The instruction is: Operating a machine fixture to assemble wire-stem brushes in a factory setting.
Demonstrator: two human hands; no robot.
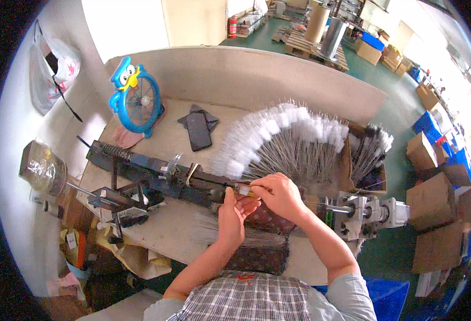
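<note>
At the right end of a long dark metal machine bed [155,171], my two hands work close together. My right hand [282,197] pinches a small yellow-and-white piece [246,190] between thumb and fingers. Just below and left of it, my left hand [232,216] is turned palm up, thumb raised and fingers curled; what lies in them is too small to make out. Behind my hands, a wide fan of thin wire brushes [294,139] with white bristle tips is spread over the table. More fine wires [192,227] lie in front of the machine bed.
A metal shaft unit [372,214] stands right of my forearm. Farther back lie a black phone [198,131] and a blue duck-shaped fan [138,101]. A raised board [219,72] borders the table's far edge. A box of dark-and-white brushes [372,152] sits at right.
</note>
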